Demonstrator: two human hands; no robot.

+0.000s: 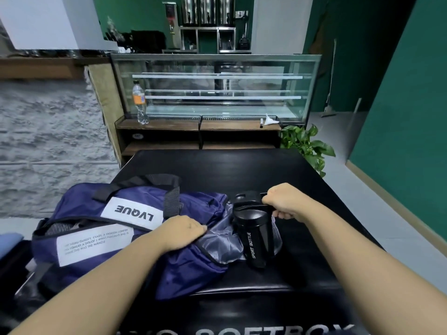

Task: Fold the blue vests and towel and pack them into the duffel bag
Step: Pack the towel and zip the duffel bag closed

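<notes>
A navy duffel bag [101, 226] with black straps and white LVQUE labels lies on the left half of a black padded surface [242, 170]. Its right end gapes, showing grey lining [222, 245]. My left hand [181, 230] grips the bag's fabric at the edge of that opening. A black sport bottle [256, 238] stands tilted at the mouth of the opening. My right hand [285, 201] is curled round the bottle's top handle. A bit of light blue cloth [9, 240] shows at the far left edge. No vests or towel are otherwise visible.
Beyond the black surface stands a wooden shelf with a glass display case [215, 88], a plastic bottle [139, 102] and a marker. A green potted plant [307, 146] sits at the back right corner. Grey floor runs along the right side.
</notes>
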